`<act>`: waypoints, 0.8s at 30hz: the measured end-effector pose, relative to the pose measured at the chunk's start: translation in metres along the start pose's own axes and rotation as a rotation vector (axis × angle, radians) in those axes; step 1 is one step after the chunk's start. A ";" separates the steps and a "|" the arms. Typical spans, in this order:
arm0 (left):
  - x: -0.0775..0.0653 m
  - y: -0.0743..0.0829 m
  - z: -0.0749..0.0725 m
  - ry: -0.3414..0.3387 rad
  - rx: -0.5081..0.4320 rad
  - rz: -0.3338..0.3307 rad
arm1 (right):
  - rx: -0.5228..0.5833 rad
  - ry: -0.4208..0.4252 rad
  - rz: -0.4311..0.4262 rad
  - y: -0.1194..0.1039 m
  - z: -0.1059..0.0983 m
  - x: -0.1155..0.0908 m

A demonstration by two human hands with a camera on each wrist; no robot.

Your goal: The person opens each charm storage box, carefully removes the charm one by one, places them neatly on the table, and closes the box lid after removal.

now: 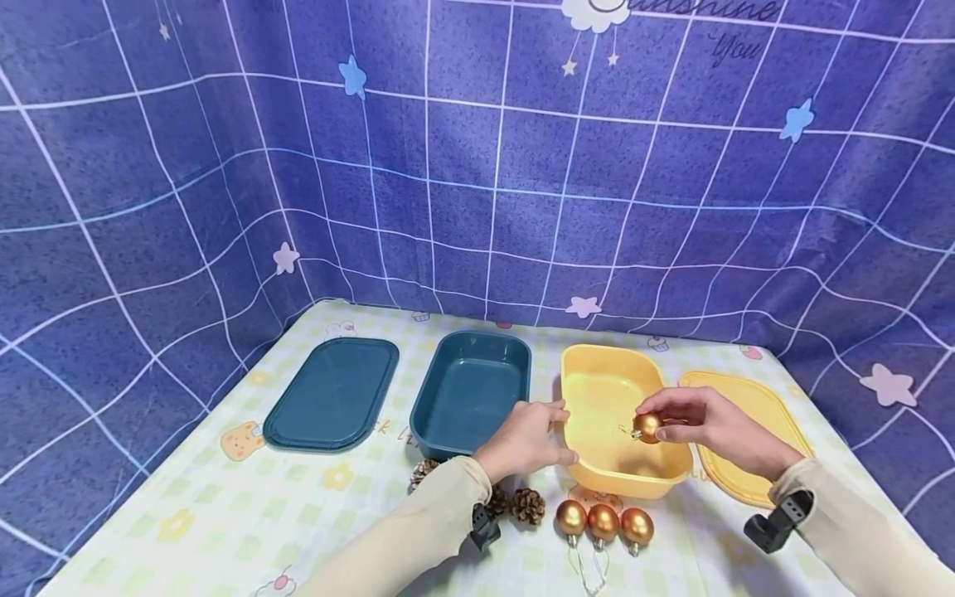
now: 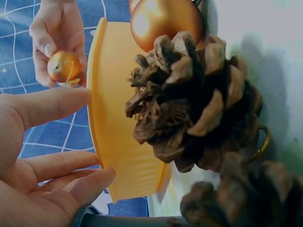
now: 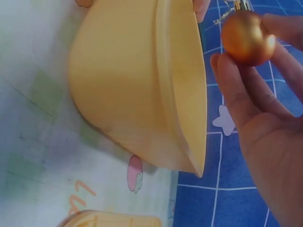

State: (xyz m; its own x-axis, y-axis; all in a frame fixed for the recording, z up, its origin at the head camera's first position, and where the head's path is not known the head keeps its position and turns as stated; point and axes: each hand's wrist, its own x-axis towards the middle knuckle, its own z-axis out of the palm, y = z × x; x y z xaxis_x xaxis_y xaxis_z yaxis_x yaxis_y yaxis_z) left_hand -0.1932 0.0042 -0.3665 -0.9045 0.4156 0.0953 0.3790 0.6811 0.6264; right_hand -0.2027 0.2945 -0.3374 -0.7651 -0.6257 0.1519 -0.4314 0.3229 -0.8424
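Note:
My right hand [image 1: 697, 419] pinches a golden Christmas ball [image 1: 647, 428] over the yellow box [image 1: 629, 481]. A metal cap and thin string show on the ball. In the right wrist view, the ball [image 3: 248, 38] sits between thumb and fingertips, beside the box's rim. My left hand [image 1: 522, 439] has its fingers stretched out, fingertips at the left rim of the yellow box. In the left wrist view, the fingers [image 2: 57, 106] meet that rim without curling round it. Three more golden balls [image 1: 603, 521] lie in a row before the box, their strings toward me.
Left of the yellow box stands a dark blue box [image 1: 468, 398], with a blue lid [image 1: 333, 394] further left. A yellow lid [image 1: 753, 431] lies at the right, partly behind my right hand. Several pine cones [image 1: 528, 507] lie near my left forearm, partly hidden by it.

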 end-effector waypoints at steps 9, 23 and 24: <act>0.000 -0.001 -0.001 -0.002 0.020 0.007 | 0.069 -0.050 0.036 0.002 0.001 -0.020; 0.001 -0.002 -0.001 -0.010 0.033 0.011 | 0.190 -0.087 -0.060 0.010 0.003 -0.056; 0.001 -0.002 -0.001 -0.007 0.037 0.013 | 0.194 -0.091 -0.064 0.012 0.004 -0.059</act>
State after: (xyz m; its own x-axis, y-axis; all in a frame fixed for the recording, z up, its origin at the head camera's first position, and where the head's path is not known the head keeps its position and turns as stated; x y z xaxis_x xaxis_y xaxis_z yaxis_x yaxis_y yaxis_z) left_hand -0.1950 0.0025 -0.3670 -0.8982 0.4287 0.0972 0.3975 0.6976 0.5961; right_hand -0.1605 0.3327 -0.3583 -0.6891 -0.7048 0.1684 -0.3707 0.1432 -0.9176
